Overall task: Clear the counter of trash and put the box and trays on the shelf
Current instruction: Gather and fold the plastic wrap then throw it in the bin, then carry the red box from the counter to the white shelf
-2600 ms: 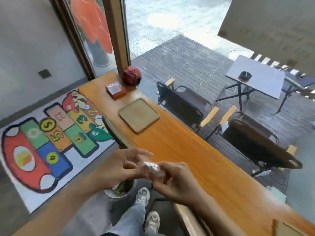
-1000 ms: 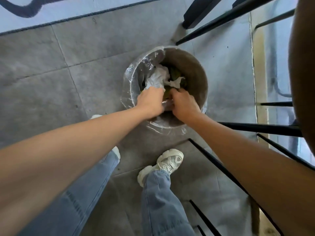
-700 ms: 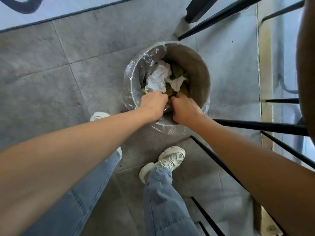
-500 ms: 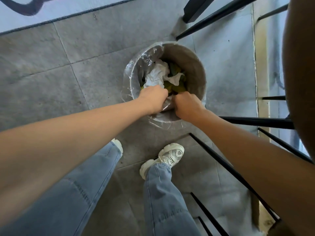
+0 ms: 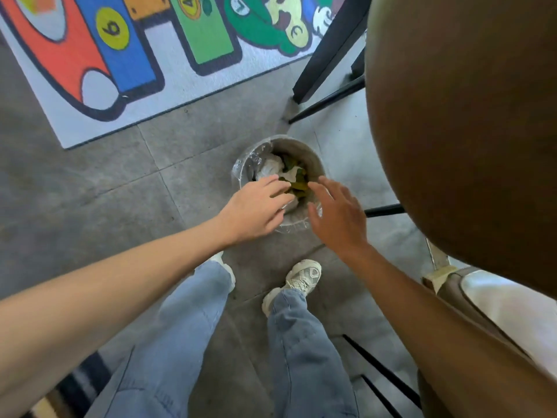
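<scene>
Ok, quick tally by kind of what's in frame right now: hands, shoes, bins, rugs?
Hands: 2, left hand and right hand, both open and empty above the bin
Shoes: 2, left shoe mostly hidden, right shoe
Bins: 1, lined trash bin holding crumpled tissue
Rugs: 1, hopscotch rug
Total: 6

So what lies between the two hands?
In the head view, the trash bin opening with crumpled paper and green scraps lies between left hand and right hand.

The floor mat (image 5: 187, 82) at far left bears yellow discs reading "6" (image 5: 112, 28) and "4" (image 5: 190, 4).
</scene>
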